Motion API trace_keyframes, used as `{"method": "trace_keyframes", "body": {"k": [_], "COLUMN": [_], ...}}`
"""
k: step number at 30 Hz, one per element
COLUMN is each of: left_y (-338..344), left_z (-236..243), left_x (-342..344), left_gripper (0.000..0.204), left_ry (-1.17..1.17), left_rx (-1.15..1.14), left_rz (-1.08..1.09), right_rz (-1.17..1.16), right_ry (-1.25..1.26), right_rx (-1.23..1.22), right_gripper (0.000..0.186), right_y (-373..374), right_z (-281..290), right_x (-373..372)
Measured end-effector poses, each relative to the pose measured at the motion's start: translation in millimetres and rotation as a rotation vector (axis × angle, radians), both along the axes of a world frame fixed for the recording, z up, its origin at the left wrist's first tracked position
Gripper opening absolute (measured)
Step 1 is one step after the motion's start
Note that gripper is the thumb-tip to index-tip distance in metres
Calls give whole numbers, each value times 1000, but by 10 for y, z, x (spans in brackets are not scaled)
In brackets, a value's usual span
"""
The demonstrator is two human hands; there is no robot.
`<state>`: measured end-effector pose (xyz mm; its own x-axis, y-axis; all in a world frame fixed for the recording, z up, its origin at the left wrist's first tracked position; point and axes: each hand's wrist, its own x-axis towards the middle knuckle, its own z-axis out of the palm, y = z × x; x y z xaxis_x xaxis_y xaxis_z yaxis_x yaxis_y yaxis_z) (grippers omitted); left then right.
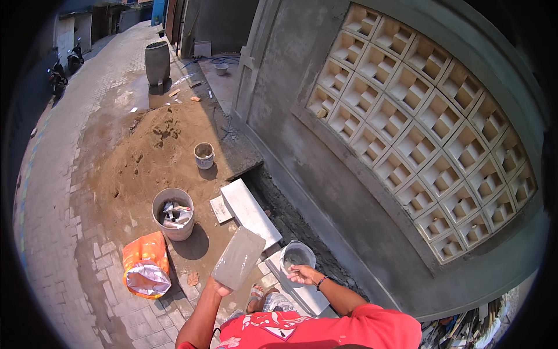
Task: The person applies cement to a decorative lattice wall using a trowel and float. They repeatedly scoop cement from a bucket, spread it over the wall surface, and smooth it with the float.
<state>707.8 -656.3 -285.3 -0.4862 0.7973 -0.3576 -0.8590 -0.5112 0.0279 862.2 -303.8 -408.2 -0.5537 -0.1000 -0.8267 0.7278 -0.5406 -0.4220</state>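
My left hand (219,287) grips the lower corner of a flat rectangular grey tile (239,257), held tilted in front of me. The tile's face looks damp and smooth, with a few pale marks. Over the near side of a white bucket (297,256) hovers my right hand (301,274), its fingers loosely apart and nothing visible in them. The bucket holds something greyish, perhaps water. It stands by a long white block (250,212) and a pale slab (308,294) along the trench at the wall's foot.
A larger pail (173,231) with broken tile pieces and an orange sack (146,263) stand to the left. Beyond lie a sand heap (157,139), a small bucket (204,156) and a tall barrel (157,63). A grey wall (290,99) with pale vent blocks (415,145) rises at right.
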Motion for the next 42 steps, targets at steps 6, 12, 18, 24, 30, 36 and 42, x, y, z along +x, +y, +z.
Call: {"method": "trace_keyframes", "body": {"k": [6,12,18,24,30,36,42], "left_y": [121,113,-189,-805,-1530,-2064,-1987], "left_z": [-26,134,-43,-337,-517,-546,-692], "left_x": [-677,-1272,-1769,-2469,-3244,-3470,-3301], "left_gripper": [27,32,30,34,35,36,35], "left_ry": [123,227,178,90,98,48,-217], "left_rx": [-174,-99,-103,-24,-11,-179,-331], "left_rz": [111,294,498,624,734,914,1060], "right_rz": [-182,21,267,258,549,701,951], "right_ry": [-407,-475,-127,84,-106,-135,-172], "right_rx": [405,532,616,653,764,918,821], "right_gripper": [29,24,14,11,23,29,27], "right_y": [771,1000,606,95,-347,-518,-837], "right_z": [-975,-1431,-799,-527,-625,-620,-848], "right_x": [612,-120,-2419,-4000,-4359,-4863,-5578]}}
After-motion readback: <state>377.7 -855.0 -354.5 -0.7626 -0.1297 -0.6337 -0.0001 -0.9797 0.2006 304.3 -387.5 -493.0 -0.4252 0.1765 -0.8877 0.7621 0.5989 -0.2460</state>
